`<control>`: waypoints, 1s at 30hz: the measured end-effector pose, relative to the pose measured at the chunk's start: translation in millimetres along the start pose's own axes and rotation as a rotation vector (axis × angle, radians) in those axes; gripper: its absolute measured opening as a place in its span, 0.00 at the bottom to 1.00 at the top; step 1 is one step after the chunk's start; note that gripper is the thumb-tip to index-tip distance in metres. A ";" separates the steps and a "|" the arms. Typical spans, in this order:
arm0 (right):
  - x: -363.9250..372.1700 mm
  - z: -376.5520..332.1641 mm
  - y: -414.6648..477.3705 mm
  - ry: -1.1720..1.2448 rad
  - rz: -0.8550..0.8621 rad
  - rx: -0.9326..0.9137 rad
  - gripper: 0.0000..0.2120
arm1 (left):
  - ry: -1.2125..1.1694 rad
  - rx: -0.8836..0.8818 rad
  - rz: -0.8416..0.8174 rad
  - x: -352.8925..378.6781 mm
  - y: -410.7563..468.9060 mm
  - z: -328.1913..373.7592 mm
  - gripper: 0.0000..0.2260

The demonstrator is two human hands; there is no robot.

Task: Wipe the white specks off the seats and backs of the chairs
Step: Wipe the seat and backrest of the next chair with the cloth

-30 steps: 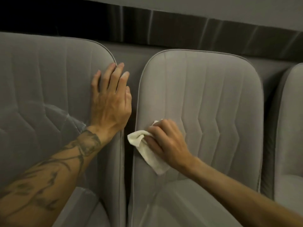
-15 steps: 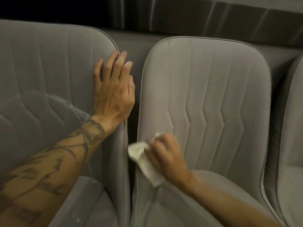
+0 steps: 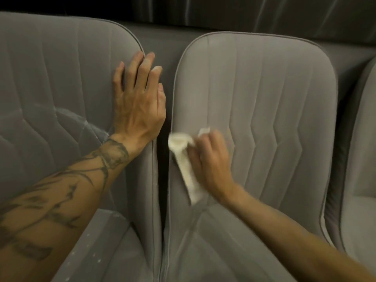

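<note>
Our left hand [image 3: 138, 98] lies flat on the right edge of the left chair back [image 3: 50, 78]. Its fingers are straight and spread; they grasp nothing and only brace us. Our right hand [image 3: 211, 163] is curled round a white cloth [image 3: 185, 169] and presses it to the lower left of the middle chair back [image 3: 274, 98], just above the middle seat [image 3: 213, 251]. A loose tail of the cloth hangs below the hand. The hand is blurred, so we judge it is mid-stroke.

The white specks [image 3: 99, 260] that we can make out lie on the left seat [image 3: 122, 237] and along the side edge of the left chair back, beside the dark gap [image 3: 162, 190] between the two chairs. On the middle chair back we cannot pick any out.

Several things could go wrong from here:
- A fast stroke so near the gap may flick specks into it, out of reach.
- The stitched grooves in the fabric can trap specks that a flat pass rides over.
- Pale smears [image 3: 87, 123] on the left chair back suggest that a loaded cloth spreads the marks rather than lifting them, so we should refold it.
- The hanging tail may drop specks onto the seat below.
- Leaning on the left hand could press grit into that fabric.
</note>
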State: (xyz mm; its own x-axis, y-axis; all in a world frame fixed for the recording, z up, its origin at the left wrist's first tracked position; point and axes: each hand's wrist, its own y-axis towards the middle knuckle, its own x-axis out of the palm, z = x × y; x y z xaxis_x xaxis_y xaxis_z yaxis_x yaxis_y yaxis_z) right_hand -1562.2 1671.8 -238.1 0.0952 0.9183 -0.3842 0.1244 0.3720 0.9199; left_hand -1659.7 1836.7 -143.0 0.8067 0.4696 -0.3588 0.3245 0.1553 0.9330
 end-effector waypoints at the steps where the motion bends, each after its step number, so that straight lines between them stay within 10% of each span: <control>1: -3.1 -3.2 -40.6 0.019 -0.113 -0.066 0.07 | 0.002 0.001 -0.004 0.1 0.2 0.0 0.18; 5: -23.2 0.4 -117.9 0.007 -0.457 -0.296 0.07 | -0.010 -0.002 -0.011 -1.1 0.8 0.6 0.18; 14: -12.2 33.4 133.1 -0.062 0.276 0.179 0.10 | -0.011 0.004 -0.009 1.7 0.8 -1.6 0.18; 22: -12.9 6.4 -62.7 0.074 -0.236 -0.068 0.07 | -0.014 0.004 -0.004 4.0 0.2 -1.5 0.18; 30: -4.3 -4.8 -20.1 0.035 -0.096 0.323 0.10 | -0.014 0.009 -0.005 3.9 -0.5 -2.4 0.17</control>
State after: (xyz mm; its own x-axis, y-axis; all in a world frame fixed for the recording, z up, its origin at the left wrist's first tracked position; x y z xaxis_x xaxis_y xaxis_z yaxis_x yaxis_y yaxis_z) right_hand -1569.9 1661.0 -254.6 0.0345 0.8874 -0.4598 0.4384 0.4000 0.8049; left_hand -1657.8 1840.5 -144.9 0.8118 0.4570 -0.3635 0.3325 0.1500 0.9311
